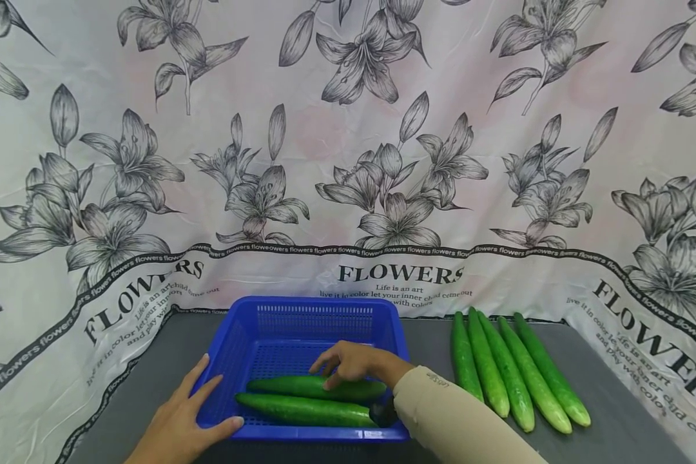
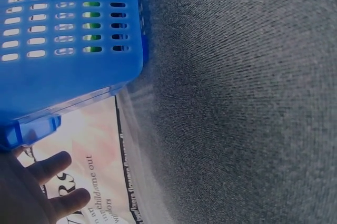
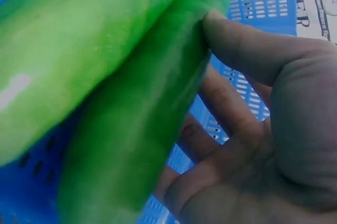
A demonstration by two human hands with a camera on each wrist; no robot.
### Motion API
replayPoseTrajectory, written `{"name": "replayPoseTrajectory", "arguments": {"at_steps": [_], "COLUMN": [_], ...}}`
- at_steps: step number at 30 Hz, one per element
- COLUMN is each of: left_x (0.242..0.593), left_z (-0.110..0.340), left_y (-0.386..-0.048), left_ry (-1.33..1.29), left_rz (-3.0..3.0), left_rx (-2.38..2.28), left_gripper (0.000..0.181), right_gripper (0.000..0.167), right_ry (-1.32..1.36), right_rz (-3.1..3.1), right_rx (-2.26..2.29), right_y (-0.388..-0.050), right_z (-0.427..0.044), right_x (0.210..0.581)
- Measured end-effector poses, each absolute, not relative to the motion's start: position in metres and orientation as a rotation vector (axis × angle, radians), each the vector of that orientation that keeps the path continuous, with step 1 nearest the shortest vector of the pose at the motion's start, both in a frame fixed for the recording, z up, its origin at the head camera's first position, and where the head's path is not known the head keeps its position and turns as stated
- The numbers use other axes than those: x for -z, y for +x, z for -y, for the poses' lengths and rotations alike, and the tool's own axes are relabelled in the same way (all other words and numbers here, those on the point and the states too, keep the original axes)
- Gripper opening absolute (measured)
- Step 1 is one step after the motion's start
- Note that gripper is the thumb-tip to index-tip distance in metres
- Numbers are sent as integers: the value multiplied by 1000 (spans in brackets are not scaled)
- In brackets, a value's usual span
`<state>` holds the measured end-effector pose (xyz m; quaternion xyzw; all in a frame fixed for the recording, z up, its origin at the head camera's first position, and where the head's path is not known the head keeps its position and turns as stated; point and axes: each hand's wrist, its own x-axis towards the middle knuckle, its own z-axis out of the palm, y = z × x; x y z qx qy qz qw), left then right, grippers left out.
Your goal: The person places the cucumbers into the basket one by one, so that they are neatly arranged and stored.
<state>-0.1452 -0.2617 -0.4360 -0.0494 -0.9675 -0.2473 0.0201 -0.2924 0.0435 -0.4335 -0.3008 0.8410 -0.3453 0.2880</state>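
Two green cucumbers lie side by side in a blue plastic basket (image 1: pixel 319 434), the near cucumber (image 1: pixel 304 411) along the front wall and the far cucumber (image 1: pixel 290 385) just behind it. My right hand (image 1: pixel 354 362) reaches into the basket and holds the far cucumber. In the right wrist view its thumb (image 3: pixel 231 32) presses one side, while the other fingers go behind the cucumber's edge, their tips hidden. At the basket's left front corner is my left hand (image 1: pixel 180 412), fingers spread and straight, thumb by the front rim.
Several more cucumbers (image 1: pixel 513 374) lie in a slanting row on the grey table (image 1: pixel 435 348), right of the basket. A white cloth (image 1: pixel 290 277) with printed flowers hangs behind and along both sides. A dark strap end (image 1: pixel 385 412) shows by my right sleeve (image 1: pixel 452 412).
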Motion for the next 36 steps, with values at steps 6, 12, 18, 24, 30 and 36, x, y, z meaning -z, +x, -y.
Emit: {"name": "replayPoseTrajectory", "arguments": {"at_steps": [6,12,18,24,30,36], "left_x": [436,435,434,435,434,434], "left_z": [262,261,259,258,260,260], "left_y": [-146,-145,-143,-143,-145,-145], "left_ry": [-147,-131,-139,-141,-128,-129], "left_rz": [3013,3028,2969,2971,2994,3018], "left_rx": [783,794,749,745,783,788], "left_gripper": [85,85,84,85,85,86], "right_gripper": [31,25,21,22,26,29], "right_ry": [-787,-803,-800,-779,-807,-885], "right_rz": [-2196,-2200,-2188,-2185,-2189,-2188], "right_rx": [975,998,998,995,1022,1092], "right_y": [-293,-295,-295,-294,-295,-292], "right_z": [-46,-50,-52,-52,-51,-53], "right_x": [433,435,434,432,429,410]}}
